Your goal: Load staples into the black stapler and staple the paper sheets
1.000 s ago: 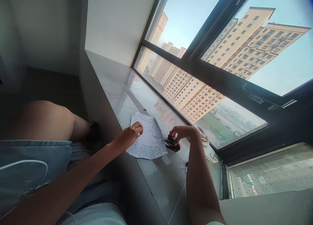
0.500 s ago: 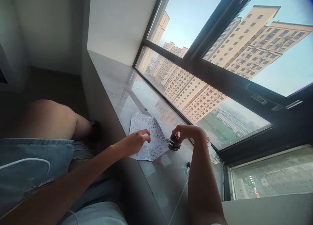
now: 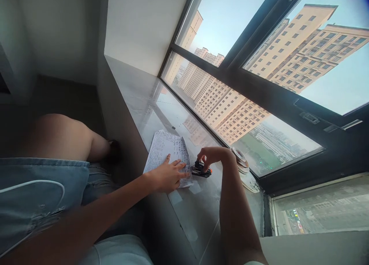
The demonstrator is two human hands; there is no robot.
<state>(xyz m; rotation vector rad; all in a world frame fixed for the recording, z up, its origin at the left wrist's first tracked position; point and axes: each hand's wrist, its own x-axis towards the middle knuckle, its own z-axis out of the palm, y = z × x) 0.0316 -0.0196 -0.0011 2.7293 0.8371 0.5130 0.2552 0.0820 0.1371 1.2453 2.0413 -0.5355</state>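
On the grey tiled sill lies a sheaf of white papers (image 3: 161, 151) covered in lines of writing. My left hand (image 3: 168, 176) rests flat on the papers, fingers spread, pressing near their right part. Just past the right edge of the sheets sits a black stapler (image 3: 201, 173) with an orange bit at one end. My right hand (image 3: 210, 157) reaches over it from above, fingers curled down around its upper part. The edge of the papers meets the stapler, but I cannot tell whether it lies between the jaws.
Several round, pale plate-like items (image 3: 243, 167) are piled by the window beyond my right forearm. A small dark piece (image 3: 173, 127) lies on the sill (image 3: 131, 88) above the papers. The dark window frame (image 3: 230, 70) borders the far side. My bare knee (image 3: 66, 134) is at the left.
My left hand has come down and spread flat on the papers, which have turned slightly and now lie flatter. My right hand and the stapler have shifted a little left.
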